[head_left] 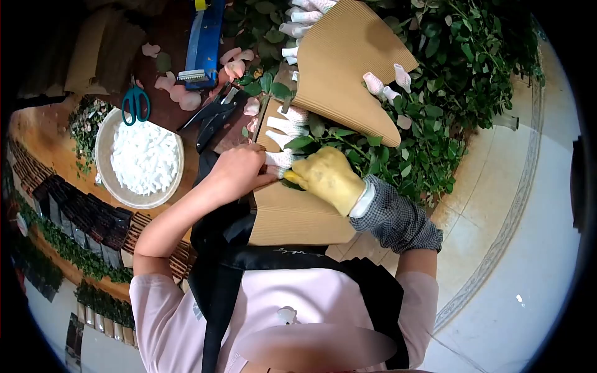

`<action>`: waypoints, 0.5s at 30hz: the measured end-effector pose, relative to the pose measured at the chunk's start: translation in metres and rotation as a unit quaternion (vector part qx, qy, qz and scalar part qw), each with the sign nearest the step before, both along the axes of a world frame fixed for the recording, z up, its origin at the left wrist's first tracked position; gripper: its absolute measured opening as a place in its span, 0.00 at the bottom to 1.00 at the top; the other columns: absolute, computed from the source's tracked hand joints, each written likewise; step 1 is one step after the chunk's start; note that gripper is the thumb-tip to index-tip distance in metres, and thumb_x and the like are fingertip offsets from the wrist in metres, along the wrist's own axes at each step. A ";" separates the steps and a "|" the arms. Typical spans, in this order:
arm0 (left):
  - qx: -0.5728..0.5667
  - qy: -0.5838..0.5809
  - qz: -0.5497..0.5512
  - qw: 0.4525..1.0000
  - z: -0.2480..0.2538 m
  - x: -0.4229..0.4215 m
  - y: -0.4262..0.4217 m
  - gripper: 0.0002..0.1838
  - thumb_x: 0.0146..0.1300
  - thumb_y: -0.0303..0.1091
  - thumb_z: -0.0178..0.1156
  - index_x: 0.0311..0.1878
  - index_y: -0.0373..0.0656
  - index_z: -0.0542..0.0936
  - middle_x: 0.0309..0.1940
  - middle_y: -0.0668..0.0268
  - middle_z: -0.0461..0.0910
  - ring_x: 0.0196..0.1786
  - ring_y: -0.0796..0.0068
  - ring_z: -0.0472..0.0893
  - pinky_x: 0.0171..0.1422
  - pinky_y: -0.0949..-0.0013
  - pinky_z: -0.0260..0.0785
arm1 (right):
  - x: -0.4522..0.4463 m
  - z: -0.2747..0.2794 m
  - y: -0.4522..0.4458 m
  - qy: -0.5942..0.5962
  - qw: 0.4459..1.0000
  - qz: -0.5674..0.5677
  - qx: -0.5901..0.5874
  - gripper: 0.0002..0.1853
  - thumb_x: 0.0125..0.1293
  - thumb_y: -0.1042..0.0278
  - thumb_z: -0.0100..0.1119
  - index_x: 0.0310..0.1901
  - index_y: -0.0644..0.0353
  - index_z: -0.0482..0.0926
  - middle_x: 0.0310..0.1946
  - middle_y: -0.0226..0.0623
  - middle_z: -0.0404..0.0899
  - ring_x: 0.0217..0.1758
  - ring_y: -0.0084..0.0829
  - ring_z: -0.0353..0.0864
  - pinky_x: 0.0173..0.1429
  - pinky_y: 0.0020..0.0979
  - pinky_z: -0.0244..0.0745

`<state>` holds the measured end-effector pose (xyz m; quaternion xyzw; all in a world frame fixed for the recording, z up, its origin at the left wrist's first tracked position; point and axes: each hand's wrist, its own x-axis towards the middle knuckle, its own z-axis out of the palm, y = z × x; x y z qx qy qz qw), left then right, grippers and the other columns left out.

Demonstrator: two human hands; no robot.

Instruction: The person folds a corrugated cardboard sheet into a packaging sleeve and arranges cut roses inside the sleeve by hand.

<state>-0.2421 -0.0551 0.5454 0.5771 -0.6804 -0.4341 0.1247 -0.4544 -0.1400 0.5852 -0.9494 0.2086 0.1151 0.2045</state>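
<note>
My bare left hand [239, 169] is closed at the lower left end of a row of white-sleeved flower heads [287, 129], its fingertips on the lowest one. Close beside it on the right, my right hand [328, 177], in a yellow glove, curls its fingers around the stems just below that same flower head. The row lies on corrugated brown cardboard [301, 216], which spreads out under both hands. Another folded cardboard sheet [351, 62] covers part of the leafy stems above. What the fingers pinch is mostly hidden.
A bowl of white pieces [144, 158] stands at the left with teal scissors [135, 105] on its rim. Black-handled tools [217, 121], a blue tape dispenser [202, 46] and pink petals [186, 96] lie above. Green foliage [460, 74] fills the upper right.
</note>
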 end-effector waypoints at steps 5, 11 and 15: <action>0.041 -0.072 0.002 0.997 0.008 -0.008 0.001 0.22 0.60 0.49 0.69 0.29 0.36 0.83 0.30 0.54 0.84 0.37 0.52 0.85 0.42 0.55 0.78 | -0.011 -0.001 -0.004 -0.066 0.996 -0.028 0.058 0.17 0.65 0.54 0.66 0.25 0.55 0.79 0.19 0.40 0.80 0.24 0.41 0.81 0.33 0.41 0.77; -0.026 0.081 0.100 0.991 -0.008 -0.011 0.014 0.19 0.63 0.43 0.68 0.27 0.34 0.81 0.28 0.52 0.82 0.34 0.50 0.83 0.39 0.54 0.76 | -0.005 0.008 -0.003 0.032 0.999 0.003 0.017 0.15 0.67 0.54 0.61 0.28 0.55 0.80 0.21 0.38 0.81 0.27 0.41 0.83 0.36 0.43 0.77; -0.051 0.074 0.055 0.994 -0.005 -0.004 0.010 0.13 0.59 0.35 0.68 0.27 0.34 0.80 0.28 0.53 0.81 0.35 0.51 0.83 0.41 0.55 0.75 | -0.008 0.009 -0.006 0.041 0.998 0.006 0.038 0.13 0.69 0.57 0.59 0.31 0.54 0.83 0.23 0.36 0.84 0.29 0.37 0.86 0.36 0.39 0.77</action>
